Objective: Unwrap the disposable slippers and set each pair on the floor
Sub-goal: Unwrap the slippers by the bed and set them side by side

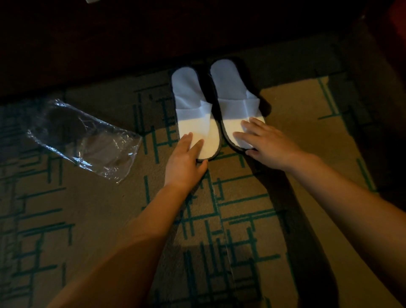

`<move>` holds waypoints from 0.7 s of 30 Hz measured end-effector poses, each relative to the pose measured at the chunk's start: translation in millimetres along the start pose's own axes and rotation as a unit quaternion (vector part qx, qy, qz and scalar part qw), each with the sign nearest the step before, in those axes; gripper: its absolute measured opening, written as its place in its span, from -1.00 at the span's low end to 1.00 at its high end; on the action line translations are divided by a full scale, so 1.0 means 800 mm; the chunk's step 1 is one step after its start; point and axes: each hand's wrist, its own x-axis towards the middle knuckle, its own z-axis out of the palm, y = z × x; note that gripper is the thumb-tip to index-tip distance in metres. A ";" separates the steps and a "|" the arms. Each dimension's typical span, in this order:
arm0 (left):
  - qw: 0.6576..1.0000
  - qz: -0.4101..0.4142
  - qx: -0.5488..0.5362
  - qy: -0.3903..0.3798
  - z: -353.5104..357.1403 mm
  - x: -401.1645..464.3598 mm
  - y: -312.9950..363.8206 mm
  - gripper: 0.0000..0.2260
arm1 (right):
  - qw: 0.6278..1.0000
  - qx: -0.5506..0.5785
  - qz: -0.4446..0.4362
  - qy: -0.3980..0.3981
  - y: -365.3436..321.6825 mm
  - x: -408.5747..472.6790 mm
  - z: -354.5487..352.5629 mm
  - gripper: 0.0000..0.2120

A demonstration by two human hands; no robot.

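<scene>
**Two hands resting on a pair of white slippers on a patterned carpet**

Seen from above, as the wearer of the camera looks down, two bare forearms reach forward to a pair of white disposable slippers lying side by side on the floor, toes pointing away and almost touching each other. The left hand (186, 160) lies flat on the heel end of the left slipper (194, 110), fingers straight and relaxed, with the thumb at the slipper's near edge. The right hand (265, 140) lies on the heel end of the right slipper (236, 96), fingers spread and straight across the sole, thumb against the near rim. The two hands are apart, one on each slipper, and neither curls round anything.

Well to the left of the slippers lies a crumpled clear plastic wrapper (85, 138); a dim shape inside it cannot be made out. Each slipper has a dark edging, and the far halves of both sit in shadow and look bluish.

Underfoot is a tan carpet (241, 219) with a pattern of green lines. Beyond the slippers the scene falls into near darkness, and nothing there can be told. A small pale object (93, 1) is cut off at the top edge.
</scene>
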 end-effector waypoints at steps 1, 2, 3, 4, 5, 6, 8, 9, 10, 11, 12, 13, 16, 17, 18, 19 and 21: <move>1.000 -0.002 -0.001 -0.001 0.000 0.000 0.000 -0.51 | 1.000 -0.001 -0.001 0.001 0.000 0.000 0.000 -0.47; 1.000 -0.003 -0.001 -0.003 0.000 -0.001 0.000 -0.51 | 1.000 -0.003 -0.001 0.003 0.000 0.000 0.000 -0.47; 1.000 -0.002 0.001 -0.004 0.000 -0.001 0.001 -0.52 | 1.000 -0.005 -0.001 0.004 0.000 0.001 0.001 -0.47; 1.000 -0.002 0.003 -0.006 0.000 -0.002 0.001 -0.52 | 1.000 -0.005 -0.001 0.005 0.000 0.001 0.001 -0.47; 1.000 -0.003 0.005 -0.007 0.000 -0.002 0.001 -0.51 | 1.000 -0.004 0.000 0.004 0.000 0.000 0.002 -0.47; 1.000 -0.004 0.007 -0.009 0.000 -0.002 0.001 -0.51 | 1.000 -0.002 0.001 0.004 0.000 0.000 0.002 -0.47; 1.000 -0.004 0.010 -0.010 -0.001 -0.002 0.002 -0.51 | 1.000 -0.001 0.002 0.003 0.000 0.000 0.002 -0.46; 1.000 -0.004 0.008 -0.012 -0.003 -0.003 0.003 -0.51 | 1.000 -0.002 0.002 0.002 0.000 0.000 0.003 -0.46; 1.000 -0.004 0.006 -0.015 -0.004 -0.004 0.003 -0.51 | 1.000 -0.004 0.002 0.002 0.000 0.000 0.003 -0.47; 1.000 -0.004 0.004 -0.018 -0.006 -0.004 0.004 -0.50 | 1.000 -0.006 0.003 0.004 -0.001 0.000 0.003 -0.47; 1.000 -0.004 0.002 -0.022 -0.007 -0.005 0.004 -0.50 | 1.000 -0.008 0.004 0.007 -0.001 -0.001 0.003 -0.47; 1.000 -0.005 -0.002 -0.028 -0.009 -0.006 0.004 -0.49 | 1.000 -0.007 0.005 0.011 -0.004 -0.002 0.003 -0.48; 0.999 -0.002 0.004 -0.051 -0.020 -0.011 0.002 -0.50 | 0.999 -0.003 0.011 0.031 -0.014 -0.010 -0.002 -0.52; 0.998 0.002 0.010 -0.055 -0.029 -0.013 0.004 -0.51 | 0.999 -0.005 0.012 0.043 -0.018 -0.014 -0.006 -0.53; 0.998 0.005 0.010 -0.057 -0.040 -0.014 0.005 -0.53 | 0.998 -0.005 0.014 0.053 -0.023 -0.017 -0.012 -0.56; 0.998 0.003 0.007 -0.059 -0.054 -0.016 0.009 -0.56 | 0.998 -0.001 0.022 0.060 -0.030 -0.022 -0.021 -0.59; 0.996 -0.010 0.007 -0.085 -0.087 -0.019 0.021 -0.65 | 0.996 0.025 0.064 0.058 -0.046 -0.037 -0.047 -0.67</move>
